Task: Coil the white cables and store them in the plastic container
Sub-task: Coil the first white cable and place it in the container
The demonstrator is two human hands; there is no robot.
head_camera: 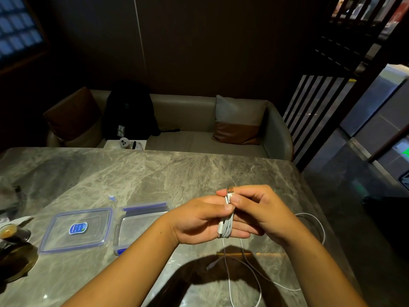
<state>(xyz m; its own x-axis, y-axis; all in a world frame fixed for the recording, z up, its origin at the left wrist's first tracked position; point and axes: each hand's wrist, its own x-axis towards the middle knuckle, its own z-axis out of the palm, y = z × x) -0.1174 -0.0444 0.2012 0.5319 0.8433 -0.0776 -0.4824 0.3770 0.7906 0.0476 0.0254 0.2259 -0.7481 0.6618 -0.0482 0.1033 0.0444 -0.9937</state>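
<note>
My left hand (199,220) holds a coiled white cable bundle (226,228), its thumb pressing the turns against the fingers. My right hand (256,207) pinches the cable's USB plug (230,190) at the top of the bundle. A second white cable (314,220) lies loose on the marble table (155,173), looping beneath and to the right of my hands. The open clear plastic container (137,222) with blue clips sits left of my left wrist. Its lid (77,231) lies flat beside it, further left.
A cup and saucer (11,234) stand at the table's left edge on a dark round tray. A small bottle cap (112,198) sits behind the container. Beyond the table is a sofa with cushions and a black backpack (129,111). The table's right edge drops to the floor.
</note>
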